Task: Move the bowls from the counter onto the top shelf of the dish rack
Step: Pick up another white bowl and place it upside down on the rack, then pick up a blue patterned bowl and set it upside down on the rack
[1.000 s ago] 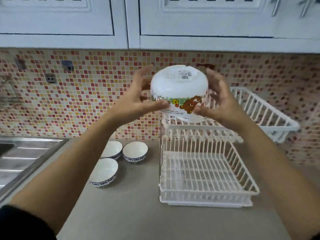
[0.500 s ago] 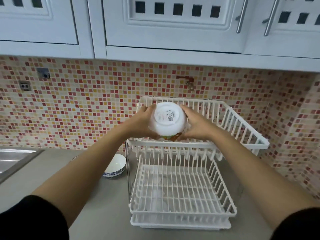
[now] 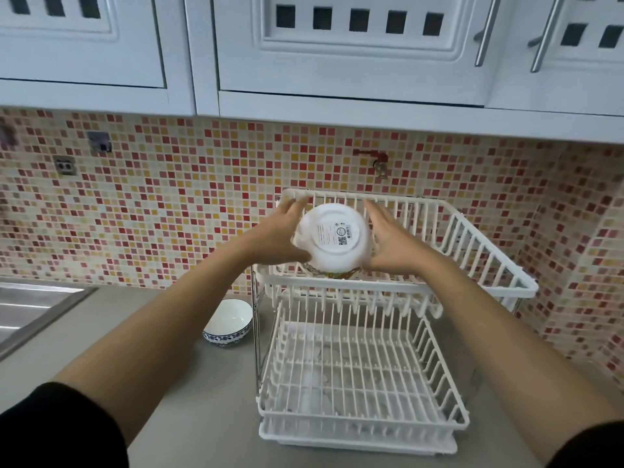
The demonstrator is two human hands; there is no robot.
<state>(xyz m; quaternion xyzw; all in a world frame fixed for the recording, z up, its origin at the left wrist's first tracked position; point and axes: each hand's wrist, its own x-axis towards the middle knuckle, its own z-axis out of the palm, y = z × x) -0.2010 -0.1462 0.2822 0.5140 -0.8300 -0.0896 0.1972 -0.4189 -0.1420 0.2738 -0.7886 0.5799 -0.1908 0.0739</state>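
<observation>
Hands: left hand [image 3: 274, 238] and right hand [image 3: 394, 244] clasped the inverted white bowl [image 3: 332, 235] between them.
Bowl: low inside the dish rack's top shelf [image 3: 486, 261], left end.
Risk: letting go early could tip it on the wires.

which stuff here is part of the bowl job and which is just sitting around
Part of the job:
white bowl, upside down, held by left hand and right hand
top shelf of the dish rack
blue-patterned bowl on the counter

Just there:
sink
cabinets
wall outlet
</observation>
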